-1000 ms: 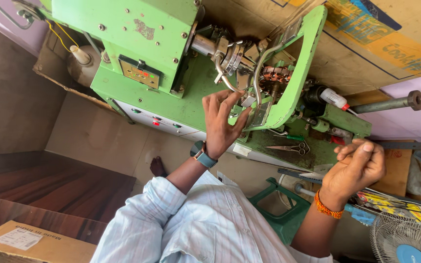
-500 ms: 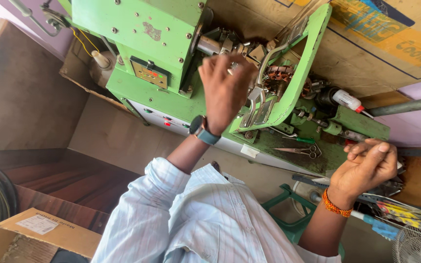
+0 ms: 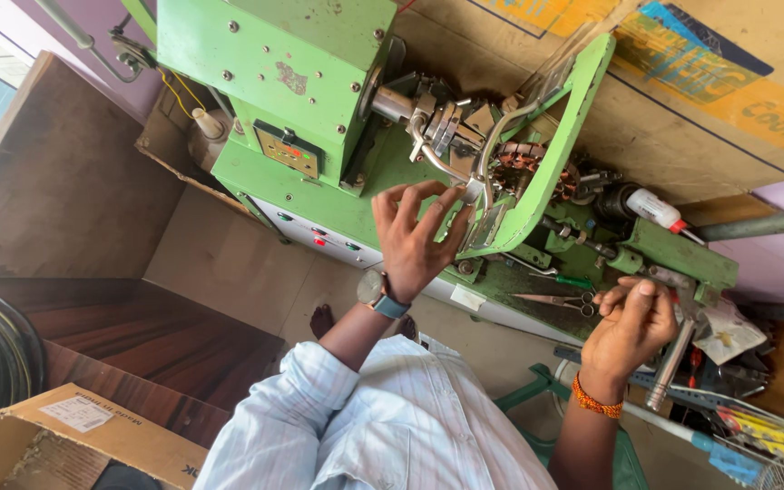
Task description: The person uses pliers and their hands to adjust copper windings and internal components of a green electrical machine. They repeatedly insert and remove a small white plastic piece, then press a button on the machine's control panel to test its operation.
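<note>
Overhead, we see a cardboard sheet [image 3: 682, 100] with a blue and orange print behind the green machine [image 3: 265, 100], and one brown box [image 3: 74, 436] with a white label at the lower left corner of the view. Since a moment ago our left hand [image 3: 415, 238] has dropped from the winding head to the curved green guard [image 3: 546, 172], fingers spread wide on its edge. Our right hand [image 3: 628, 331] stays curled around the metal lever [image 3: 669, 367] at the machine's right end. One pair of scissors [image 3: 551, 299] lies on the base.
</note>
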